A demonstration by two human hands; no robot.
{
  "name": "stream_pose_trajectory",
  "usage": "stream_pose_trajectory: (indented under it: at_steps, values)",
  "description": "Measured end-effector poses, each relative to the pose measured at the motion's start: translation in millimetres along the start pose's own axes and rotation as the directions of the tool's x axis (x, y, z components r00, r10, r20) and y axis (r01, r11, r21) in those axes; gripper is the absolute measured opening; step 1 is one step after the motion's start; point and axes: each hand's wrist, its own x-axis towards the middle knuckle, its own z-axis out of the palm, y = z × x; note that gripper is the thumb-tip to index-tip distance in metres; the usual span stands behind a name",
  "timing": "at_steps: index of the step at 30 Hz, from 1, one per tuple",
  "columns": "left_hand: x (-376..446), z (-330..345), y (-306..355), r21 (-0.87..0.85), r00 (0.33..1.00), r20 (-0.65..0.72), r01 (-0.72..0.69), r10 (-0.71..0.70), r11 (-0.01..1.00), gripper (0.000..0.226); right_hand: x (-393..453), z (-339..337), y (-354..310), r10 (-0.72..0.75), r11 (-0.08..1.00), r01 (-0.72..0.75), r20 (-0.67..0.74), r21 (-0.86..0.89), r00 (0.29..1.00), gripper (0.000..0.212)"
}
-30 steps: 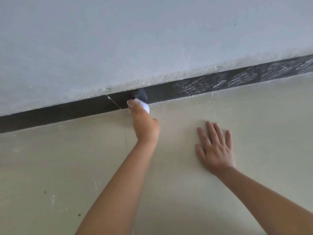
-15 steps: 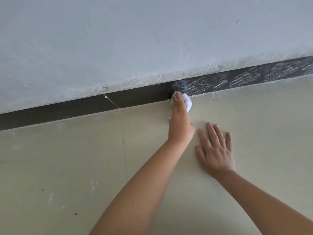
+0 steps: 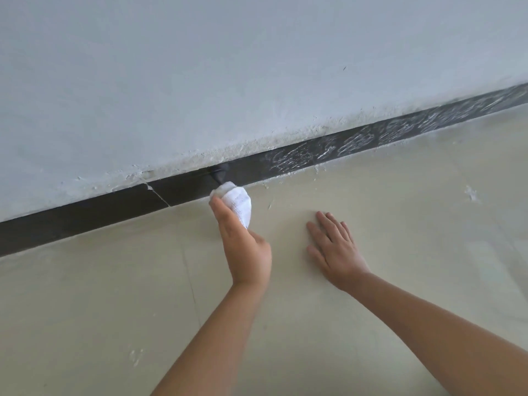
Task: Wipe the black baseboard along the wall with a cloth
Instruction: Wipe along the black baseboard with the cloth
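A black baseboard [image 3: 94,212] runs along the foot of the wall from lower left to upper right. Its left stretch looks dark and clean, while its right stretch [image 3: 400,131] is streaked with white dust. My left hand [image 3: 245,247] grips a bunched white cloth [image 3: 237,202] whose tip touches the bottom edge of the baseboard near the middle. My right hand [image 3: 334,247] lies flat on the floor, fingers spread, to the right of the left hand and apart from the baseboard.
The pale grey wall [image 3: 228,81] has rough, crumbly plaster along its lower edge. A thin crack [image 3: 158,195] crosses the baseboard left of the cloth. The beige floor [image 3: 100,310] has a hairline seam and white specks of dust near the baseboard.
My left hand first slid the cloth right along the baseboard, then came back left and slightly off it toward the floor edge. My right hand stays flat in place.
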Motion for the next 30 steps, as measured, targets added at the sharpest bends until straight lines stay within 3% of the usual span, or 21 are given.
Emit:
stream_pose_trajectory:
  at_steps: [5, 10, 13, 16, 20, 23, 26, 28, 30]
  values:
    - [8, 26, 22, -0.071, 0.996, -0.045, 0.070, -0.073, 0.995, 0.072, -7, -26, 21, -0.094, 0.978, 0.112, 0.104, -0.177, 0.990, 0.051]
    - [18, 54, 56, -0.091, 0.988, -0.032, 0.148, -0.152, 0.985, 0.071, -24, -62, 73, -0.094, 0.938, 0.144, 0.169, -0.315, 0.981, 0.054]
    - [23, 71, 76, -0.102, 0.978, -0.089, 0.181, -0.190, 0.978, 0.073, -27, -87, 105, -0.173, 0.896, 0.257, 0.250, -0.362, 0.953, 0.077]
    - [23, 87, 93, -0.080, 0.985, -0.099, 0.133, -0.141, 0.988, 0.072, -19, -100, 130, -0.204, 0.877, 0.318, 0.318, -0.361, 0.926, 0.083]
    - [17, 105, 109, -0.003, 0.989, -0.069, 0.132, -0.132, 0.991, 0.069, 0, -92, 157, -0.161, 0.876, 0.316, 0.396, -0.365, 0.904, 0.059]
    - [11, 119, 115, 0.096, 0.992, -0.005, 0.127, -0.127, 0.987, 0.078, 6, -82, 160, -0.217, 0.881, 0.337, 0.348, -0.333, 0.912, 0.077]
    - [-1, 133, 124, 0.191, 0.987, 0.136, 0.064, -0.091, 0.979, 0.078, 1, -68, 163, -0.249, 0.923, 0.330, 0.348, -0.198, 0.904, 0.078]
    - [-6, 136, 131, 0.243, 0.981, 0.106, 0.134, -0.163, 0.961, 0.074, 0, -63, 168, -0.272, 0.927, 0.338, 0.325, -0.164, 0.906, 0.077]
    - [-12, 128, 134, 0.264, 0.965, -0.012, 0.254, -0.260, 0.930, 0.071, 3, -64, 171, -0.266, 0.937, 0.320, 0.308, -0.142, 0.913, 0.075]
